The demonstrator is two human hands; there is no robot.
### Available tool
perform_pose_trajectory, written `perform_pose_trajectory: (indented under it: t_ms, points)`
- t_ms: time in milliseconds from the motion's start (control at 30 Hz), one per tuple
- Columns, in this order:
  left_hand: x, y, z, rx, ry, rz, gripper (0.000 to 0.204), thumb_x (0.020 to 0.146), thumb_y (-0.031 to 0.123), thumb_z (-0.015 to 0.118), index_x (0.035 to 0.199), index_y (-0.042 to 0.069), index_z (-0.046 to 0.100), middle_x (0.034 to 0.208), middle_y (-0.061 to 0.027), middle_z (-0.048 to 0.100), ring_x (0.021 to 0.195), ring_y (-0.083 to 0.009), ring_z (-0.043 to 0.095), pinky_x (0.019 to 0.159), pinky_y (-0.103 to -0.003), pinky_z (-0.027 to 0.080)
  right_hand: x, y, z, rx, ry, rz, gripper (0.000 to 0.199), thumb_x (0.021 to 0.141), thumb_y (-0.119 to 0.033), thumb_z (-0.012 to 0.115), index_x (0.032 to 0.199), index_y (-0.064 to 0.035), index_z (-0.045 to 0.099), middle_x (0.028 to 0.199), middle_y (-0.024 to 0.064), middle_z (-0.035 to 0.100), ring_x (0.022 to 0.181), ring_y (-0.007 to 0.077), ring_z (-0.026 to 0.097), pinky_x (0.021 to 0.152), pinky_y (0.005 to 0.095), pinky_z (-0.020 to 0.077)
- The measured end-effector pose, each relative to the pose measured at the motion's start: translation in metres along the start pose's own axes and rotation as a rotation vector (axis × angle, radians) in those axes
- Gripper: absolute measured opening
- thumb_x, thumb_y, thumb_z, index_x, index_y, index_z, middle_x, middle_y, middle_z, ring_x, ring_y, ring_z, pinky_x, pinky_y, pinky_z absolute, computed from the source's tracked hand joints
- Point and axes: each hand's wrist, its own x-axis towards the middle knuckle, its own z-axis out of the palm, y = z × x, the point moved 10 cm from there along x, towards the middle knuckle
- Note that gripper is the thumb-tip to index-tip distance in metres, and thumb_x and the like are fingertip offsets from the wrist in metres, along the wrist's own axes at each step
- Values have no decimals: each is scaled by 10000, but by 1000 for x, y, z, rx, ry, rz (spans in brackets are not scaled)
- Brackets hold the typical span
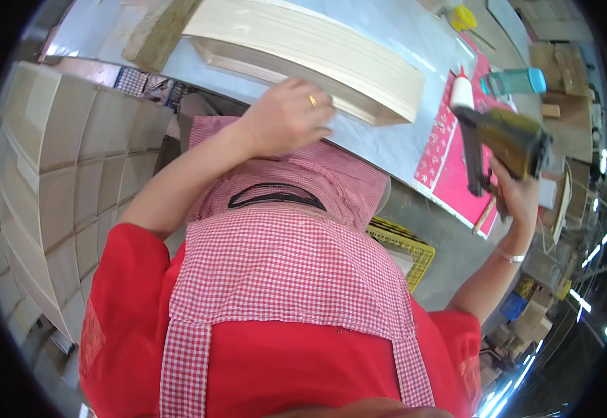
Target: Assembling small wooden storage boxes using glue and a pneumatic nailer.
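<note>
A pale wooden box frame (303, 43) lies on its side on the worktable, its open side facing me. My left hand (291, 117), with a gold ring, hovers at the frame's near edge. Its fingers are loosely bent and a little apart, and nothing shows in them; whether they touch the wood I cannot tell. On the right, my right hand (516, 191) grips the handle of a dark nail gun (511, 139), held up above the table's right end. The gun's long magazine is on its left side.
A white glue bottle (462, 90) with a red tip and a teal bottle (512, 81) are beyond the nail gun. Pink patterned sheet (437, 150) covers the table's right end. Stacked pale wooden boxes (73, 146) rise at left. A yellow crate (415, 254) sits below the table.
</note>
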Motion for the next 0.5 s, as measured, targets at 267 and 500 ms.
perform_pose_trajectory:
  t_ms: [267, 500]
  points:
    - [-24, -118, 60, 4, -558, -474, 616, 848, 545, 655, 1077, -27, 657, 1154, -213, 662, 1114, -380, 617, 971, -466, 476, -44, 62, -36, 136, 181, -239, 330, 849, -140, 781, 1117, 8, 656, 763, 1, 639, 621, 72, 557, 538, 244, 442]
    - [50, -3, 148, -132, -349, -245, 566, 797, 429, 731, 1140, -13, 639, 1237, -241, 614, 1103, -364, 626, 962, -464, 489, -57, 29, -34, 101, 159, -128, 255, 857, -149, 778, 1040, -6, 671, 654, -26, 562, 486, 31, 443, 438, 218, 325]
